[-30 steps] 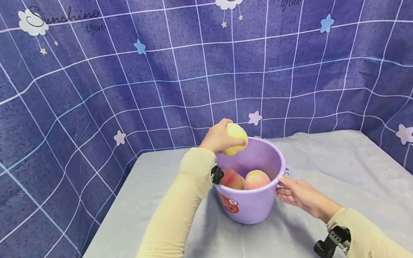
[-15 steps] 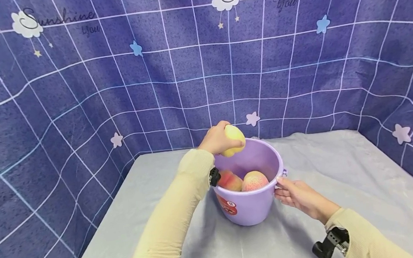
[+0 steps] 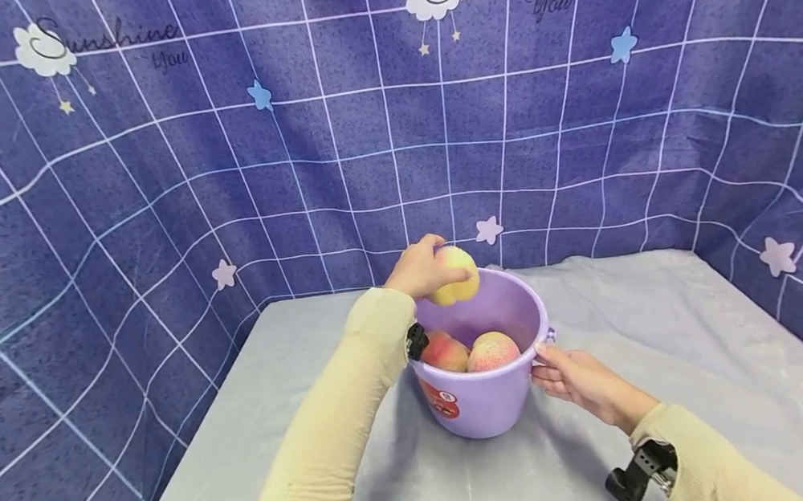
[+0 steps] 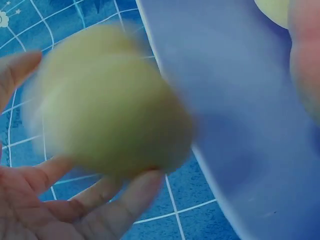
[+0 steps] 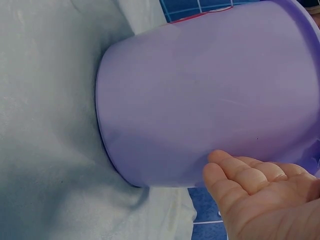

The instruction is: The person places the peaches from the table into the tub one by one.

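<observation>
In the head view my left hand (image 3: 421, 269) holds a pale yellow peach (image 3: 456, 276) above the left rear rim of a purple bucket (image 3: 485, 404). The same peach (image 4: 115, 110) looks blurred in the left wrist view, between the thumb and the fingertips. Inside the bucket lie a redder peach (image 3: 444, 353) and a speckled pink-yellow peach (image 3: 493, 350); the left wrist partly covers the redder one. My right hand (image 3: 583, 382) grips the bucket's right rim, thumb on top. In the right wrist view its fingers (image 5: 240, 175) are bent beside the bucket's outer wall.
The bucket stands on a table with a grey cloth (image 3: 671, 337). A blue checked curtain (image 3: 360, 125) hangs behind it and along both sides. A red sticker (image 3: 440, 400) is on the bucket's front left, and a small handle lug (image 3: 552, 334) juts out at its right rim.
The yellow peach has turned in my left hand, so its crease now shows. The whole scene has shifted slightly left in the head view. My right hand keeps its grip on the rim.
</observation>
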Tool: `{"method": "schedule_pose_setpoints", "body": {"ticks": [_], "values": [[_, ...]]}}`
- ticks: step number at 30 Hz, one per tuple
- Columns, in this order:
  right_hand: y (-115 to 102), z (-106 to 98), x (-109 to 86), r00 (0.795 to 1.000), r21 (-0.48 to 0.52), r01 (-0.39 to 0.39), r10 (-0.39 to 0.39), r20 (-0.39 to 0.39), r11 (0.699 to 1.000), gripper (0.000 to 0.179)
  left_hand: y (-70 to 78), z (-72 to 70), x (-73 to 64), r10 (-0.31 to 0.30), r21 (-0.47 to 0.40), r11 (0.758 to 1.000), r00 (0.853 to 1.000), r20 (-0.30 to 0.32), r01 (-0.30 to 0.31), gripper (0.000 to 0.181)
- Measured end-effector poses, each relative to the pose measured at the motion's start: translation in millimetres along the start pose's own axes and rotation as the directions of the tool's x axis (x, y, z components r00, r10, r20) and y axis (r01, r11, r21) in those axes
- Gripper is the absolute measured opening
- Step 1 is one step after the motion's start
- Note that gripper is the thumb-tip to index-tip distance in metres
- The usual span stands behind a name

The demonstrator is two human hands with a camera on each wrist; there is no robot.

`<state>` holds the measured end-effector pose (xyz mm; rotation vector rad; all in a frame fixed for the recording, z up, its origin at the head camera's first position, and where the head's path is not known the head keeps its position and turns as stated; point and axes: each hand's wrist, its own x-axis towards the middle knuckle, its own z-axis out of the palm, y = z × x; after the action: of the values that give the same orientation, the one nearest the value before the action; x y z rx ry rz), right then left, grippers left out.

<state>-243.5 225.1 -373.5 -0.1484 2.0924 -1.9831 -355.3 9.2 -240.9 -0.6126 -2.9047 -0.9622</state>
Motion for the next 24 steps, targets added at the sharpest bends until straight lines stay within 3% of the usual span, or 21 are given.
{"method": "schedule_pose_setpoints", "body": {"ticks": [6, 14, 19, 22, 24], "values": [[0.0, 0.4, 2.4, 1.000, -0.010, 0.001, -0.001, 0.007, 1.000, 0.069, 1.7, -3.6, -4.0, 0.009, 0.059, 0.998, 1.000, 0.004, -0.009, 0.072], [0.2, -1.2, 6.3, 1.000, -0.002, -0.002, 0.002, 0.008, 1.000, 0.069, -6.4, -4.1, -10.8, 0.004, 0.058, 0.998, 1.000, -0.019, -0.002, 0.069], [-0.4, -1.5, 7.3, 1.000, -0.030, -0.017, 0.017, -0.010, 0.999, 0.069, -15.1, -3.3, -26.7, 0.012, 0.086, 0.996, 0.994, -0.104, -0.003, 0.065], [1.8, -3.6, 5.4, 0.999, -0.060, -0.029, 0.027, -0.031, 0.998, 0.075, -21.1, 3.8, -41.9, 0.083, 0.151, 0.987, 0.980, -0.179, -0.056, 0.061], [4.8, -4.8, 2.3, 0.999, -0.086, -0.034, 0.031, -0.042, 0.996, 0.076, -27.1, 9.5, -55.1, 0.142, 0.188, 0.977, 0.962, -0.233, -0.098, 0.059]]}}
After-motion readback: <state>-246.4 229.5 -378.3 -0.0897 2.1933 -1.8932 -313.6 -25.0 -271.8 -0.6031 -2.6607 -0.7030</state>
